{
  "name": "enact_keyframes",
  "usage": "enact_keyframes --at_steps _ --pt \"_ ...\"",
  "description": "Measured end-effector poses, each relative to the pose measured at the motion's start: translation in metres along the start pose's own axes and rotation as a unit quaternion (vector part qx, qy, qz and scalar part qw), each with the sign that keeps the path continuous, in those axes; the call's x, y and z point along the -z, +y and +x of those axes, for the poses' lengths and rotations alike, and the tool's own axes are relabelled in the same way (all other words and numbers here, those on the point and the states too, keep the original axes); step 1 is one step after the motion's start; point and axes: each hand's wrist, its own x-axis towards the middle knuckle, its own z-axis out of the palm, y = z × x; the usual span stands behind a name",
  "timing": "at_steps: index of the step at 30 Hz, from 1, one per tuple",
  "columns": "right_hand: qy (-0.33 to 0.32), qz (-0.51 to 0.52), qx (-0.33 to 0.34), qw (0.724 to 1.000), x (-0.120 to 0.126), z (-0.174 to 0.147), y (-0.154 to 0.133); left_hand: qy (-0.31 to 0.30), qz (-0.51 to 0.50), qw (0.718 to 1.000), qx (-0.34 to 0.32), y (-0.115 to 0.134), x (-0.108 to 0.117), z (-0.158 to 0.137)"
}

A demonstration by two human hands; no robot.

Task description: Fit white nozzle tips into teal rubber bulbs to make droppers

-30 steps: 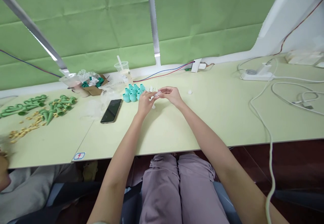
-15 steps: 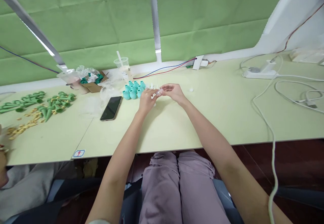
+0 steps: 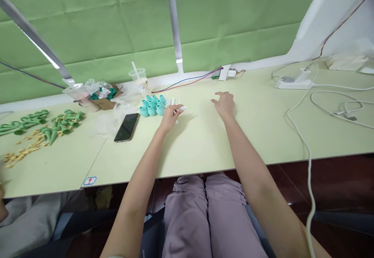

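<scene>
Clear small tube (image 3: 181,107) is held at the fingertips of the left hand (image 3: 169,117), just right of the cluster of teal bulbs (image 3: 152,105) on the desk (image 3: 204,141); left grip clamped on it. Tube looks short, transparent and light; finer detail cannot be resolved. Right hand (image 3: 224,104) is laid farther right of the bulbs, fingers apart, nothing held. Step judged: fetching a mating part. Next move calls for a fine pinch.

The left hand (image 3: 169,116) is pinching a small clear piece (image 3: 181,107) just beside a cluster of teal bottles (image 3: 152,105) on the bench (image 3: 204,145). The right hand (image 3: 224,104) is resting on the bench, fingers loosely spread, well apart from a black phone (image 3: 127,127).
</scene>
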Motion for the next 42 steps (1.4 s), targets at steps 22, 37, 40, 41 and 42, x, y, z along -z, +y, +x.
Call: enact_keyframes --at_steps 22,37,40,41,42 --pt "-0.244 0.505 0.039 0.827 -0.015 -0.030 -0.073 0.016 -0.083 0.996 0.005 0.004 0.004 0.002" --pt "-0.308 0.496 0.054 0.810 -0.010 -0.024 -0.063 -0.001 0.076 0.995 -0.066 0.016 0.003 -0.005" --pt "-0.322 0.490 0.065 0.808 -0.008 -0.022 -0.061 -0.016 0.101 0.991 -0.089 0.015 0.002 -0.005" --pt "-0.329 0.485 0.070 0.808 -0.007 -0.022 -0.060 -0.022 0.105 0.990 -0.095 0.015 0.002 -0.005" --pt "-0.334 0.480 0.075 0.807 -0.007 -0.022 -0.061 -0.025 0.107 0.989 -0.100 0.014 0.001 -0.004"
